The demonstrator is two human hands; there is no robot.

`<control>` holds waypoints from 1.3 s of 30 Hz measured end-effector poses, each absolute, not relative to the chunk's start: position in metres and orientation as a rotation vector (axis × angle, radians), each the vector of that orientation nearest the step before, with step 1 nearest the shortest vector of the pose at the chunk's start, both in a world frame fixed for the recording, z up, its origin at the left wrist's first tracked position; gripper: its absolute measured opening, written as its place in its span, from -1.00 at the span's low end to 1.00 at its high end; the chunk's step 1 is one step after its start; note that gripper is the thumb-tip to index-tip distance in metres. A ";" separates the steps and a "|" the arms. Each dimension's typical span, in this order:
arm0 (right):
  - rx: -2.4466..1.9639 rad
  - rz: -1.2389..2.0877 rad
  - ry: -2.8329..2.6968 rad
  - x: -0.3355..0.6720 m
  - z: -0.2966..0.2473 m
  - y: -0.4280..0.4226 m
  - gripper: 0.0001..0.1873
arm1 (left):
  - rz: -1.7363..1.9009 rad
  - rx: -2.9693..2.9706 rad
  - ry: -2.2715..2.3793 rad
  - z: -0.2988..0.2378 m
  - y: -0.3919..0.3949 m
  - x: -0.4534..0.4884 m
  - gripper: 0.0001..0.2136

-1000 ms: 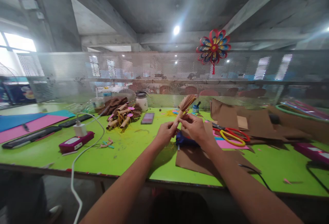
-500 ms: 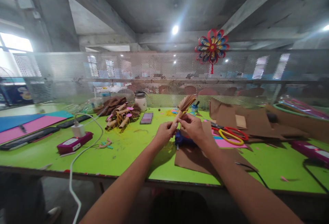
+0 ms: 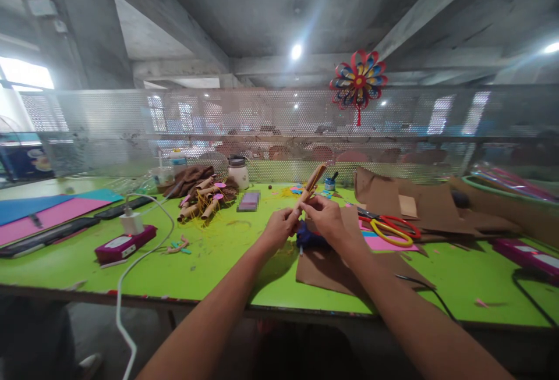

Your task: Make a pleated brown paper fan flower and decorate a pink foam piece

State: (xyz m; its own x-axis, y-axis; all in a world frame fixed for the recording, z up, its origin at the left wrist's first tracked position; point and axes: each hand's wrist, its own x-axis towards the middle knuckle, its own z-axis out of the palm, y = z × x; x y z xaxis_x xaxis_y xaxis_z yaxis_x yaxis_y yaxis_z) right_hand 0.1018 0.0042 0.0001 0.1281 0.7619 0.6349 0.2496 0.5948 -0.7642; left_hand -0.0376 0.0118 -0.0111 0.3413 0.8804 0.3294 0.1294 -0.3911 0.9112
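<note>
Pinching a slim brown paper piece [image 3: 313, 182] near the centre of the frame, two bare hands meet above a bright green table [image 3: 209, 258]. The left hand [image 3: 279, 227] is closed around the lower end, thumb along it, seemingly to keep it steady; the right hand [image 3: 327, 217] grips it between thumb and fingertips a little higher, perhaps for finer handling. The piece tilts up toward the upper right, which leaves its far end free of both hands. Below the right hand, a dark blue tool [image 3: 309, 237] lies on a brown sheet [image 3: 325, 274], which may serve to shield the tabletop. Scissors [image 3: 389, 219] with red and yellow handles rest right of centre, probably put there for easy reach. Left of centre is a heap of brown paper rolls [image 3: 211, 196] with yellow strands and pink discs, perhaps gathered there to leave room for the hands. Much is uncertain: the fingers cover the lower end of the piece, and whether its upper end is folded or layered is too small to tell. The right hand and forearm hide part of the blue tool, so its kind is unclear. A pixelated patch masks a flat object [image 3: 248, 201] near the heap. At the lower left, a dark-clothed leg [image 3: 37, 339] is cut off by the frame edge.
</note>
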 end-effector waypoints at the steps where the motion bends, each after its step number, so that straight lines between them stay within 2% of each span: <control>1: -0.920 0.473 -1.445 0.102 0.001 0.003 -0.75 | 1.123 1.759 0.897 -0.010 0.011 -0.038 -0.60; 16: -0.763 0.649 -1.360 0.109 0.006 0.002 -0.69 | 1.094 1.446 0.778 -0.001 0.002 -0.044 -0.67; 34: -0.792 0.673 -1.100 0.128 0.006 0.019 -0.63 | 1.051 1.270 0.724 0.008 -0.001 -0.044 -0.80; 39: -0.862 0.812 -1.015 0.140 -0.001 0.032 -0.66 | 1.011 1.263 0.611 0.016 0.000 -0.046 -0.78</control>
